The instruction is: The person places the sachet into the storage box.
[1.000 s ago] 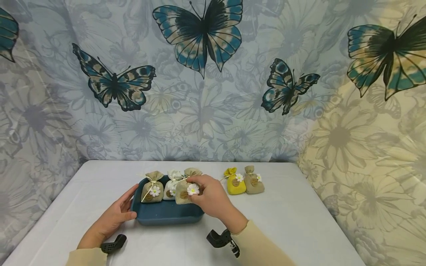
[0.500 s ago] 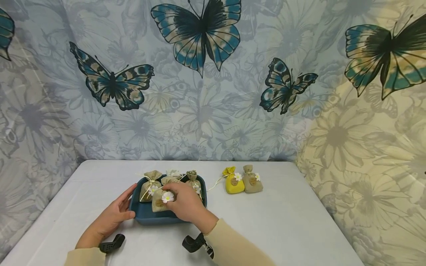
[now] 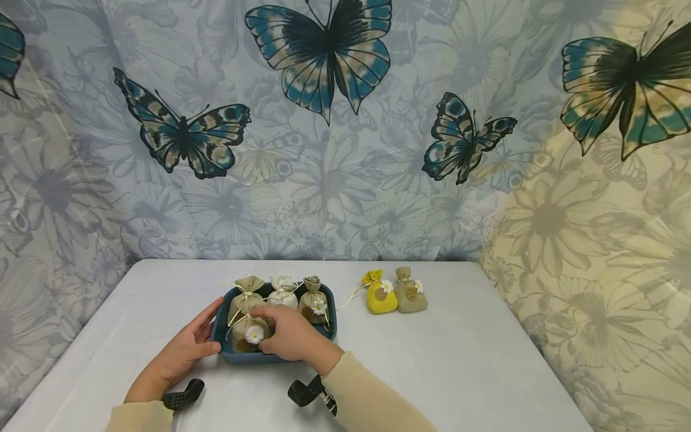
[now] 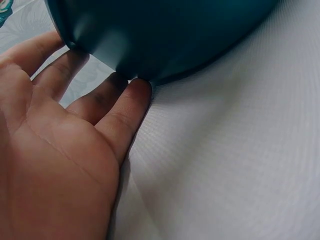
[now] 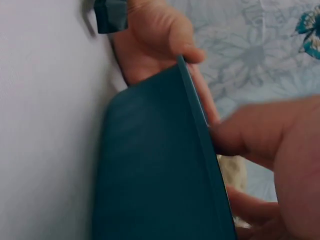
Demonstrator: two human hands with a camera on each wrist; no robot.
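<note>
R hand (image 3: 294, 333) has thumb + index clamped in a pinch on the beige bag (image 3: 242, 342); rest of its fingers mostly hidden in head view. L hand (image 3: 186, 354) has fingers straight + spread apart, tips touching the tray (image 3: 251, 360) at its L end, thumb by the front corner. Beige bag's in the tray, front L part, just in front of the rear bag (image 3: 243, 305) & overlapping it in head view; can't tell if it's resting on the bottom. Looks: plump, cloth, white flower (image 3: 254, 335) w/ yellow centre, top partly hidden by R hand. White bag (image 3: 283, 294) + brown bag (image 3: 310, 298) sit along tray's back, mid & R. Yellow bag (image 3: 381, 303) and tan bag (image 3: 410, 303) are on the bench (image 3: 459, 360), R of tray, side by side, touching, each w/ a white flower.
</note>
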